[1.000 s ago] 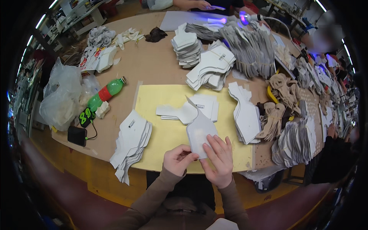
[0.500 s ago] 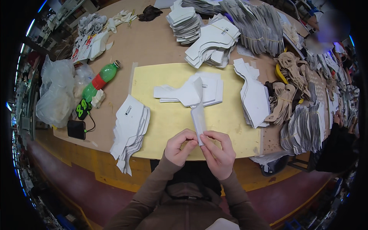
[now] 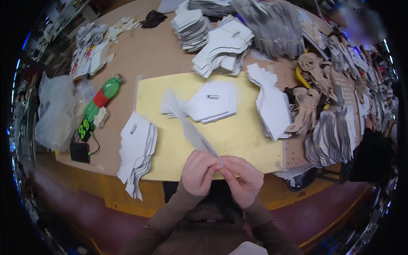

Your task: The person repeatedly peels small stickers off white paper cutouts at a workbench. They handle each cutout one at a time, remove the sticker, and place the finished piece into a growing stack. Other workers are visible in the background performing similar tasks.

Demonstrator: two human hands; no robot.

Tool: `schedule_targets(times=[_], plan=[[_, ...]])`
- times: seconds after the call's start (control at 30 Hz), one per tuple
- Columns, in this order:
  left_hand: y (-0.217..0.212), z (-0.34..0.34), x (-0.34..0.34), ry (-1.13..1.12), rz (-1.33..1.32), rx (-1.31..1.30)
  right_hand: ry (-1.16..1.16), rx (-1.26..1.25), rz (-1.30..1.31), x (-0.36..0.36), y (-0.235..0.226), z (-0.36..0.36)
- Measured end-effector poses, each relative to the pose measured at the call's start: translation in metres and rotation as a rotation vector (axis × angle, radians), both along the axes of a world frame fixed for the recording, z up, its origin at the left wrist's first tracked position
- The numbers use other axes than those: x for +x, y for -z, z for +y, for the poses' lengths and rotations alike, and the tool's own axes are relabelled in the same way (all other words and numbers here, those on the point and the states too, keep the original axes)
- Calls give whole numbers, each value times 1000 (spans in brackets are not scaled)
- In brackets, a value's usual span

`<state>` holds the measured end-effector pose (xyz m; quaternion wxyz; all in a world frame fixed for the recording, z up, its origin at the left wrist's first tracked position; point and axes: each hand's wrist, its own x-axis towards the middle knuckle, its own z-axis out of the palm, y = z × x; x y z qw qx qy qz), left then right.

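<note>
A white shaped cut-out piece (image 3: pixel 194 135), thin and flexible, stands tilted over the yellow sheet (image 3: pixel 248 142), seen almost edge-on. Its near end is pinched by my left hand (image 3: pixel 198 173) and my right hand (image 3: pixel 243 180), whose fingertips meet there. Beyond it lies a small pile of similar white pieces (image 3: pixel 216 102) with a dark printed mark on top. To the left a fanned stack of white pieces (image 3: pixel 138 144) overhangs the table's front edge. Another white stack (image 3: pixel 270 104) lies along the sheet's right side.
Taller white stacks (image 3: pixel 223 44) and grey bundles (image 3: pixel 272 29) fill the back. Beige banded bundles (image 3: pixel 304 108) and more grey pieces (image 3: pixel 333 138) crowd the right. On the left are a green bottle (image 3: pixel 102 97), a plastic bag (image 3: pixel 55 112) and a black box with a cable (image 3: pixel 80 152).
The held piece has swung from nearly upright to leaning far-left, and my fingertips have come together on its near end. The whole view has shifted slightly.
</note>
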<state>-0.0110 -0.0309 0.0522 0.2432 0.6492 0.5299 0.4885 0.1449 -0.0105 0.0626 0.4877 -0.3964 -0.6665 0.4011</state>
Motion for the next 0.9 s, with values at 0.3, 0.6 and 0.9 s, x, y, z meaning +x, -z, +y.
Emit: schedule_targets(times=[0.3, 0.6, 0.9], plan=[[-9, 2, 1, -35, 205, 193, 122, 161, -123, -3, -8, -4], [-5, -2, 13, -14, 177, 144, 54, -224, 98, 8, 2, -5], [4, 0, 16, 35, 187, 78, 148, -216, -43, 12, 5, -9]])
